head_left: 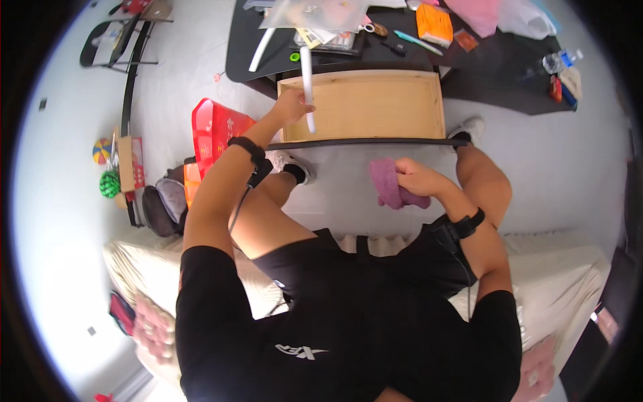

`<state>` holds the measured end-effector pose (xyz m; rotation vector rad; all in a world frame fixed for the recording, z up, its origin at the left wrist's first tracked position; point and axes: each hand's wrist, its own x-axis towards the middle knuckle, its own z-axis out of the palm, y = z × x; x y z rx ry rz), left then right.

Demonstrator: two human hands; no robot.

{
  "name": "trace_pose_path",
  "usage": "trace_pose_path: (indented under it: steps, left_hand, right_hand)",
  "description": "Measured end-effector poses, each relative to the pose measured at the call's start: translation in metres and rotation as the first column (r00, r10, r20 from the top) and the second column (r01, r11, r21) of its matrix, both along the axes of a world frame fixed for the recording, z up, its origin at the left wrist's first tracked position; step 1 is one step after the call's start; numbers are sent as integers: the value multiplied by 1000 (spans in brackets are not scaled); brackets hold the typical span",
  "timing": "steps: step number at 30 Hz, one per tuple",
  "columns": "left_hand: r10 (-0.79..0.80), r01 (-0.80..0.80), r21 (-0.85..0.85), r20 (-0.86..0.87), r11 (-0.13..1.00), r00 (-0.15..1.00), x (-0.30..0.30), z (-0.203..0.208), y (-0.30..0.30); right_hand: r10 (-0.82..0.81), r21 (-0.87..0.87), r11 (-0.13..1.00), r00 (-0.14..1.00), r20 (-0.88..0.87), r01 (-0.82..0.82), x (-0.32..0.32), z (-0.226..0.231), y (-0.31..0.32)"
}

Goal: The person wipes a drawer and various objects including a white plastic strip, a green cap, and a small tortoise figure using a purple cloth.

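My left hand (293, 107) is closed around a slim white tube (307, 70), held nearly upright over the left end of a pulled-out wooden drawer (378, 110). The tube's lower end sticks out below my fingers. In my right hand (420, 177) a purple cloth (384, 182) is bunched up, with folds hanging on both sides of the fingers. The cloth hangs in front of the drawer, above the floor and apart from the tube. A second white strip (262, 51) lies at the left of the black table (244, 33).
On the table lie a clear plastic sheet (318, 13), an orange packet (434, 25), a light-blue pen (418, 42) and a plastic bottle (561, 61). A red bag (213, 130) stands left of the drawer. The drawer's black front edge (365, 142) juts toward my knees.
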<state>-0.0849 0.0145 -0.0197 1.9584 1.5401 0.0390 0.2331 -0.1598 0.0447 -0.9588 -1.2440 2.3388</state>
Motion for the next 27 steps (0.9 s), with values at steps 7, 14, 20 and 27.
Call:
trace_pose_path:
  steps: [7, 14, 20, 27]
  left_hand:
    - [165, -210, -267, -181, 940, 969, -87, -157, 48]
    - [-207, -129, -650, -414, 749, 886, -41, -173, 57]
    - [-434, 72, -587, -505, 807, 746, -69, -208, 53]
    - [-434, 273, -337, -692, 901, 577, -8, -154, 43]
  right_hand:
    - [115, 205, 963, 955, 272, -174, -19, -19, 16]
    - [119, -41, 993, 904, 410, -112, -12, -6, 23]
    - [21, 86, 995, 936, 351, -54, -24, -25, 14]
    - [-27, 68, 998, 919, 392, 0, -22, -30, 8]
